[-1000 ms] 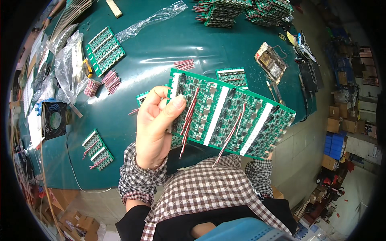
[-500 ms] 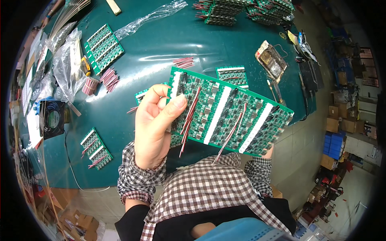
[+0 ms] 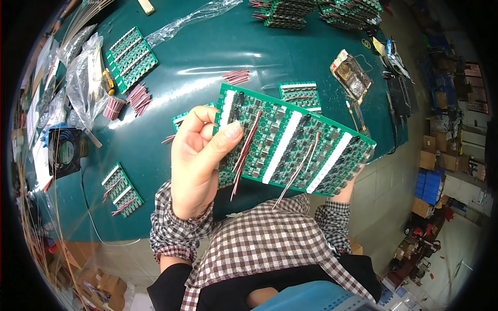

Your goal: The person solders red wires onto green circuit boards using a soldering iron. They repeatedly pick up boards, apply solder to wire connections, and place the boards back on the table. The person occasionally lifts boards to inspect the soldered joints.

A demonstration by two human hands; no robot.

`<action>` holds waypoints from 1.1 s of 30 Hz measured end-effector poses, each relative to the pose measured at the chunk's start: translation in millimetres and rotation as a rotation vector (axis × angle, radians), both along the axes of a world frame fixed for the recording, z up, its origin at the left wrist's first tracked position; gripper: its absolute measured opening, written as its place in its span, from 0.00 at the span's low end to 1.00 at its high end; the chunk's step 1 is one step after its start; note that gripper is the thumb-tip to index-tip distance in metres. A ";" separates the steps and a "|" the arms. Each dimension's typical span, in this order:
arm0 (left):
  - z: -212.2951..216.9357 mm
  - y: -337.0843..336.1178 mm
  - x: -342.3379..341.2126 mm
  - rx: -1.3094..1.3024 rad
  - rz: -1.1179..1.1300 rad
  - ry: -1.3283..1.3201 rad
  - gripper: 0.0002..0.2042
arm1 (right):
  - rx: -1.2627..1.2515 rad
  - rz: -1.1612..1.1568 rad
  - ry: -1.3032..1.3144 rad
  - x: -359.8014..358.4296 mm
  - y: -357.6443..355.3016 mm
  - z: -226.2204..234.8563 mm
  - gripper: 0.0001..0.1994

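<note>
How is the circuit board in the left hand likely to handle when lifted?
The circuit board is probably stiff: its long edges look nearly straight with the left hand gripping one end. Its thin wires would likely swing, since they dangle past the lower edge.

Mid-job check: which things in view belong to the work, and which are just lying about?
Likely belonging:
green circuit board, gripped by the left hand
right hand, mostly hidden behind it
wires dangling across its front
loose wire pile

Seemingly lying about:
clear plastic bag
yellow-handled tool
clear plastic strip
</note>
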State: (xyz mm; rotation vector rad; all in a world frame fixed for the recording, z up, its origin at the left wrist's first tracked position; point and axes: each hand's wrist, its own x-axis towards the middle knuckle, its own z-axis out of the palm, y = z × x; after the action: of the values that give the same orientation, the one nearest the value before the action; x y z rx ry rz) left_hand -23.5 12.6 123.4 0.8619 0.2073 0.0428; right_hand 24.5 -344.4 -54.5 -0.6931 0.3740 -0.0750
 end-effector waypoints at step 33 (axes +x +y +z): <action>-5.1 0.8 5.5 0.058 -0.006 0.050 0.09 | -0.062 0.041 -0.091 2.1 21.2 25.7 0.19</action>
State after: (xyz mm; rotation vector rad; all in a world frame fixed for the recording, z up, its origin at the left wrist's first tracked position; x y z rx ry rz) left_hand -18.0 13.4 118.2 0.9217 0.2509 0.0216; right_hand 26.7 -323.2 -28.8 -0.7561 0.2708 -0.0793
